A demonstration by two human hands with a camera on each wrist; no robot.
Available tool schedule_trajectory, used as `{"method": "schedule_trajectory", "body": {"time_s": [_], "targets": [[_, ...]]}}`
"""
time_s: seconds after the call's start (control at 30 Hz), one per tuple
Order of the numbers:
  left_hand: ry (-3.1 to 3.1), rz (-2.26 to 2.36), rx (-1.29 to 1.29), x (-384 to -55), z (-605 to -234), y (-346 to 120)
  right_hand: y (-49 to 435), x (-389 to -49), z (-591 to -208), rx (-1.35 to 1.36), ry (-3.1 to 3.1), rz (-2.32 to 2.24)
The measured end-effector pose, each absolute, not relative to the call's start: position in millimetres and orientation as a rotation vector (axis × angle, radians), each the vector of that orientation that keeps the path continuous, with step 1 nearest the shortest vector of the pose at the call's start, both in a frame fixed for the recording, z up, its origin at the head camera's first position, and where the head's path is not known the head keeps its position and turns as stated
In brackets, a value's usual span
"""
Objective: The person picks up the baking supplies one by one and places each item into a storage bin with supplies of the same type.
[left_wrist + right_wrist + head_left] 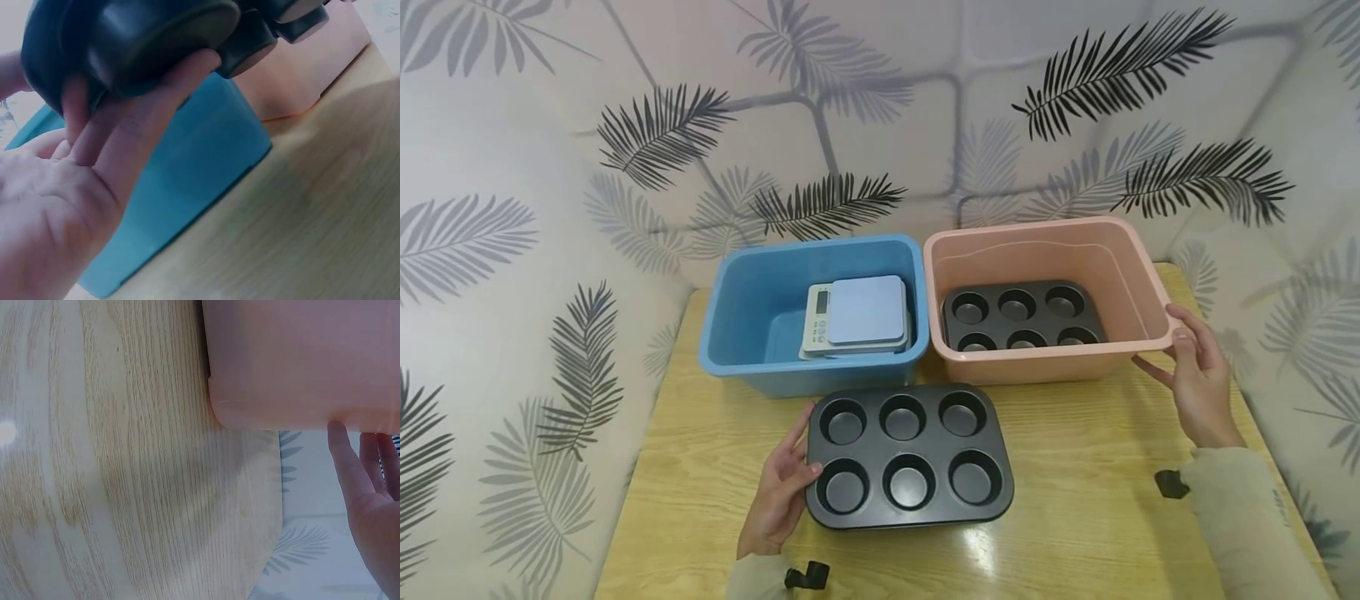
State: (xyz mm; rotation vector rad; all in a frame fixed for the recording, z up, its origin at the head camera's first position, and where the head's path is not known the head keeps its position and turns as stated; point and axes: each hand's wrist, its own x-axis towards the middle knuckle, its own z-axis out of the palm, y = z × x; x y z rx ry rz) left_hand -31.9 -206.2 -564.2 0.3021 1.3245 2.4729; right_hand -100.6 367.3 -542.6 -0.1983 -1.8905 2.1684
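A dark six-cup muffin tin (910, 454) is held above the table at its left end by my left hand (778, 492). The thumb lies on the tin's top edge, and in the left wrist view the fingers (147, 125) reach beneath the cups. Against the right side of a pink bin (1030, 362), my right hand (1206, 387) touches the wall and rim near the front corner. Its fingers (350, 462) look fairly straight in the right wrist view. Inside the pink bin lies a second dark muffin tin (1026, 315), its near part hidden by the front wall.
Left of the pink bin, a blue bin (760, 371) stands close beside it, holding a white kitchen scale (867, 310). Both bins sit toward the back of a wooden table (1075, 500). Leaf-patterned wall covering (865, 125) rises behind and at both sides.
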Motion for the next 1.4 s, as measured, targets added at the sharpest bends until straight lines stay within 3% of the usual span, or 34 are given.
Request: {"method": "schedule_trajectory", "body": {"time_s": [1.4], "targets": [[0.946,2.635,0.607,-33.0,-515.7,-200.5,366.8,-99.9,-541.0,-0.223,-1.940,2.132]]}}
